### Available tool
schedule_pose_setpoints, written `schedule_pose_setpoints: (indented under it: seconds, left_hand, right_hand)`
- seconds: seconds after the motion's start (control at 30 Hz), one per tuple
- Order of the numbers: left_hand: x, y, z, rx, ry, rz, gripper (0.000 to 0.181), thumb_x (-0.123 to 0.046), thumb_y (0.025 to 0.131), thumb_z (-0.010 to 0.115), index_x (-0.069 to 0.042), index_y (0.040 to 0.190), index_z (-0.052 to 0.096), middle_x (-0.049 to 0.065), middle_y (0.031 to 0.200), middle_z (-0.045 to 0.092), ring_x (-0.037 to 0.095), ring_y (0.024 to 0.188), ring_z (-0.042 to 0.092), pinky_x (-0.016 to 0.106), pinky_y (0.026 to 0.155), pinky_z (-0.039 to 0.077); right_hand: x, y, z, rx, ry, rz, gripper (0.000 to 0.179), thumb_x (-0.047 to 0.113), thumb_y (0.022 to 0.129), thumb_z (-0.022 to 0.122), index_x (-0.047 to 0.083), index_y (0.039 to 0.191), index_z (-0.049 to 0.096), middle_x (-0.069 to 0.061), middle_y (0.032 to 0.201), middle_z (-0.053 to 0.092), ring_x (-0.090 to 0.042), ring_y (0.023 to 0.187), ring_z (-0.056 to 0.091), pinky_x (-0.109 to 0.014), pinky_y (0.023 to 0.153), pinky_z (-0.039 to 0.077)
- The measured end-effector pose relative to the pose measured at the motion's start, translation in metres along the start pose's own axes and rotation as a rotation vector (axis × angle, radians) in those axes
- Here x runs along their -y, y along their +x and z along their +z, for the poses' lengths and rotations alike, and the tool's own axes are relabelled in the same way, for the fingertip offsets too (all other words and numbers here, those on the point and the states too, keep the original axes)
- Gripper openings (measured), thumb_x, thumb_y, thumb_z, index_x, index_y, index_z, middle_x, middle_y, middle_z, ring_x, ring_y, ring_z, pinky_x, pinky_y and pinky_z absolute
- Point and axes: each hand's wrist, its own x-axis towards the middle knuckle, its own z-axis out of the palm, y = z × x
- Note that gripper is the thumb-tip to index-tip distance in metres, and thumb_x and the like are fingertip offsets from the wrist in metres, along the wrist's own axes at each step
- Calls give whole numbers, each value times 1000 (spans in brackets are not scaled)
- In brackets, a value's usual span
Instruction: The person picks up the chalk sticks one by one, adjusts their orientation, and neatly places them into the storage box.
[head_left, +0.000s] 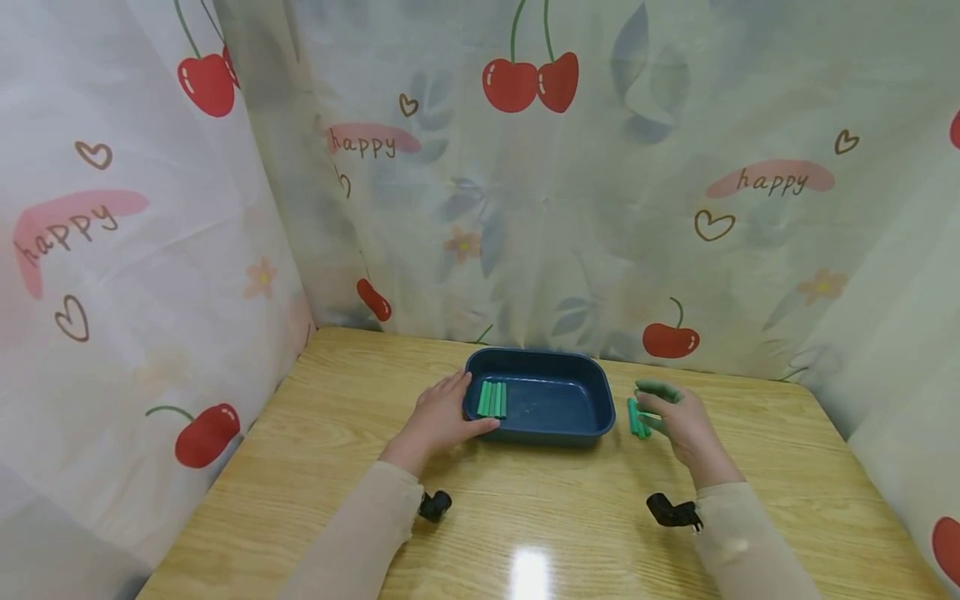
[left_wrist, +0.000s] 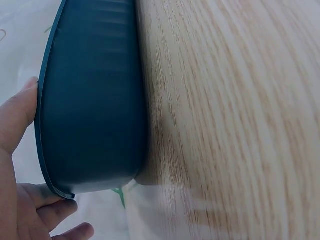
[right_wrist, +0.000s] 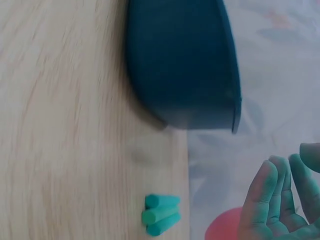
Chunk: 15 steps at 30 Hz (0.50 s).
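Note:
A dark blue rectangular tray (head_left: pixel 555 408) stands on the table. My left hand (head_left: pixel 441 414) holds its left end, thumb along the front rim and fingers round the left corner; the left wrist view shows the thumb and fingertips at the rim. Several green chalk sticks (head_left: pixel 492 400) lie side by side inside, at the tray's left end. To the right of the tray, a small cluster of green chalk sticks (right_wrist: pixel 161 215) lies on the table. Over that cluster my right hand (head_left: pixel 681 421) hovers, fingers loosely bent and apart, green dust on them, nothing held.
The light wooden table (head_left: pixel 337 383) is enclosed by patterned curtains (head_left: pixel 547 208) at the back and both sides. The tray stands near the table's back edge. A black wrist camera mount (head_left: pixel 435 506) sits by the left sleeve, another (head_left: pixel 672 511) by the right.

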Motion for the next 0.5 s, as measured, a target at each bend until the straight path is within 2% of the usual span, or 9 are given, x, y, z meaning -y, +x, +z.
schedule_pose_setpoints:
  seconds: [0.1, 0.23, 0.5]
  left_hand:
    - [0, 0, 0, 2, 3, -4, 104, -68, 84, 66, -10, 160, 25, 8, 165, 24, 30, 151, 21, 54, 121, 14]
    - [0, 0, 0, 0, 3, -5, 104, -68, 84, 66, -10, 160, 25, 8, 165, 24, 30, 151, 21, 54, 121, 13]
    - [0, -1, -1, 4, 0, 7, 103, -67, 85, 66, -9, 159, 25, 8, 165, 23, 31, 151, 21, 54, 121, 14]
  right_hand:
    - [-4, 4, -3, -13, -31, 7, 48, 23, 102, 60, -5, 139, 49, -15, 133, 54, -7, 98, 60, -25, 87, 54]
    - [-9, 10, -8, -16, -58, 27, 53, 27, 102, 59, -5, 143, 46, -19, 140, 49, -9, 102, 58, -30, 93, 53]
    - [-18, 21, -19, -2, -107, 59, 56, 27, 104, 54, -6, 148, 40, -25, 150, 39, -36, 129, 48, -32, 97, 52]
